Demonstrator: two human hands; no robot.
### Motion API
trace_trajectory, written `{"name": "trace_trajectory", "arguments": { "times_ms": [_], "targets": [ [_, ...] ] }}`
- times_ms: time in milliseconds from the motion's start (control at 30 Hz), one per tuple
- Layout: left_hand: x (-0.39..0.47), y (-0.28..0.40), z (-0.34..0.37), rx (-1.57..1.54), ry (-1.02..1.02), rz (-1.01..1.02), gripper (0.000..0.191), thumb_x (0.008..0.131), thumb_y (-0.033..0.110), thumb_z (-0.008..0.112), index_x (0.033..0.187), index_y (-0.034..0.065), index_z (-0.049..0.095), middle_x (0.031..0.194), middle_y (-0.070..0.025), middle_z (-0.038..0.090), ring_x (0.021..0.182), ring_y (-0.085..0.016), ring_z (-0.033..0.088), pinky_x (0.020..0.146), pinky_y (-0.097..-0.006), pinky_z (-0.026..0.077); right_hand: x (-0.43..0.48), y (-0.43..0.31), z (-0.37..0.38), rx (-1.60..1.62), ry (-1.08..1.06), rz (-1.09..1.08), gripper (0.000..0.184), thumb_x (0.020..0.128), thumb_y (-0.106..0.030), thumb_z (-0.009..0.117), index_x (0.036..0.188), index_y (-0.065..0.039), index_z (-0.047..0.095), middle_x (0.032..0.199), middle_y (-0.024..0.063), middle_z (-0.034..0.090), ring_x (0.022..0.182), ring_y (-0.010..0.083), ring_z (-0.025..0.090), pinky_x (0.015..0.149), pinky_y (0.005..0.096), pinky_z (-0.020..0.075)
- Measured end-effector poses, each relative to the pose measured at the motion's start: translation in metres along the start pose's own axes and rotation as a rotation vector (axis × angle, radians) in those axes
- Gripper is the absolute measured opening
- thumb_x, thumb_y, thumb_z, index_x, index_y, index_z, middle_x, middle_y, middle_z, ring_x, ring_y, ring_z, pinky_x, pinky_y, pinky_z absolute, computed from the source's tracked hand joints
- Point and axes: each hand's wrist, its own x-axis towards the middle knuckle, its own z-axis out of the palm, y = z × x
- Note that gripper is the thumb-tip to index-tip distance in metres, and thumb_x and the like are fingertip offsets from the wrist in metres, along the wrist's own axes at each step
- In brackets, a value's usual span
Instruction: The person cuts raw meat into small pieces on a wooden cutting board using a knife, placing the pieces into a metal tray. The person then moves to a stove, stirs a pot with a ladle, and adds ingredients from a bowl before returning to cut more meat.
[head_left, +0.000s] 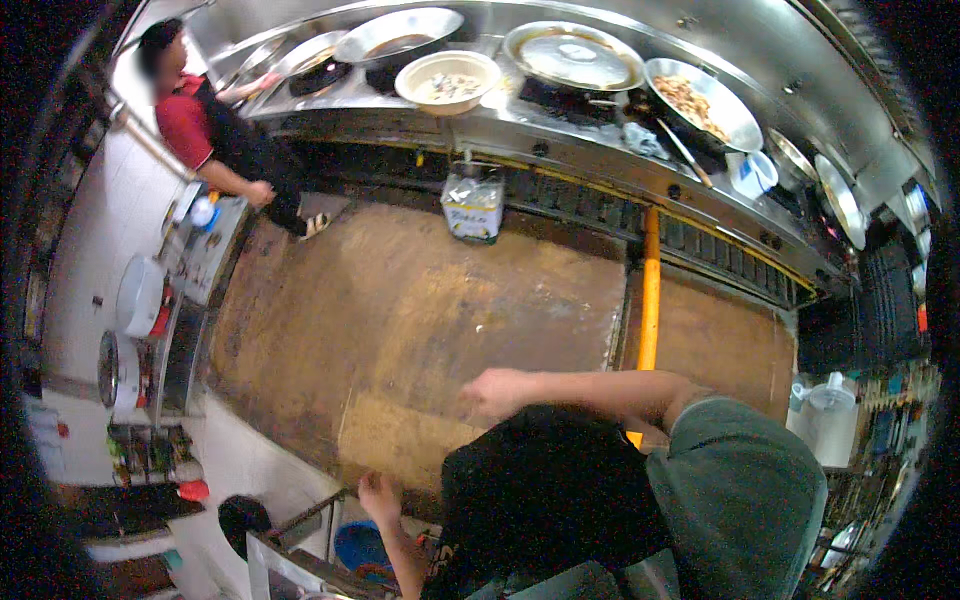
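Note:
My right hand (499, 394) hangs in front of my black apron, above the brown floor, its fingers curled and blurred. I see nothing clearly held in it. A yellow pole (651, 285) runs from the stove front and passes beneath my right forearm. Lower down on the left is my left hand (380, 496), with fingers bent and no object plainly in it. Close below that hand stands a blue bucket (364, 546), partly hidden by my forearm. Whether the fingers of either hand are closed is not clear.
A steel range (510, 112) carries several woks, a beige bowl (448, 81), and a wok of food (694, 101). Before it stands a printed square container (472, 202). A person (202, 127) in a red shirt stands far left. A metal side table (214, 247) lines the left wall.

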Motion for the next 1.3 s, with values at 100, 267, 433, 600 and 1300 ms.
{"name": "trace_trajectory", "arguments": {
  "times_ms": [100,267,433,600,1300],
  "targets": [
    [0.06,0.078,0.071,0.11,-0.167,0.125,0.031,0.087,0.013,0.069,0.114,-0.0018,0.067,0.105,-0.0212,0.069,0.096,-0.033,0.066,0.089,-0.0425,0.052,-0.04,0.063,-0.084,0.096,0.228,0.279,0.044,0.088,-0.016,0.053,0.13,-0.006,0.063,0.118,0.0217,0.069,0.111,0.0417,0.064,0.099,0.0494,0.05],
    [0.17,0.187,0.151,0.018,-0.366,0.256,0.025,0.089,0.014,0.07,0.109,-0.0011,0.07,0.098,-0.016,0.072,0.089,-0.026,0.069,0.081,-0.0376,0.054,-0.055,0.139,-0.162,0.363,0.564,0.233,0.043,0.09,-0.02,0.058,0.13,-0.006,0.063,0.117,0.0212,0.07,0.111,0.0398,0.065,0.098,0.0467,0.0512],
    [0.29,0.326,0.233,0.009,-0.397,0.346,0.021,0.09,0.012,0.069,0.107,-0.0001,0.071,0.092,-0.0125,0.075,0.084,-0.02,0.07,0.078,-0.0346,0.055,-0.067,0.237,-0.205,0.76,0.608,0.366,0.046,0.092,-0.017,0.061,0.136,-0.004,0.059,0.104,0.0132,0.073,0.086,0.0213,0.07,0.079,0.0361,0.0566],
    [0.385,0.499,0.316,0.065,-0.491,0.594,0.023,0.093,0.022,0.068,0.098,-0.0004,0.07,0.087,-0.0169,0.071,0.081,-0.027,0.07,0.076,-0.039,0.054,-0.116,0.314,-0.248,1.313,0.744,0.65,0.049,0.093,-0.011,0.064,0.14,-0.001,0.054,0.096,0.007,0.072,0.074,0.0124,0.066,0.064,0.0261,0.0529],
    [0.451,1.154,0.74,0.312,-0.478,1.114,0.039,0.092,0.019,0.059,0.126,0.0001,0.064,0.115,-0.0257,0.069,0.108,-0.042,0.066,0.099,-0.0477,0.051,-0.368,0.742,-0.344,-0.071,0.917,1.37,0.059,0.089,-0.014,0.063,0.143,0.001,0.048,0.141,0.0258,0.051,0.136,0.0425,0.042,0.114,0.053,0.0333]
  ]
}}
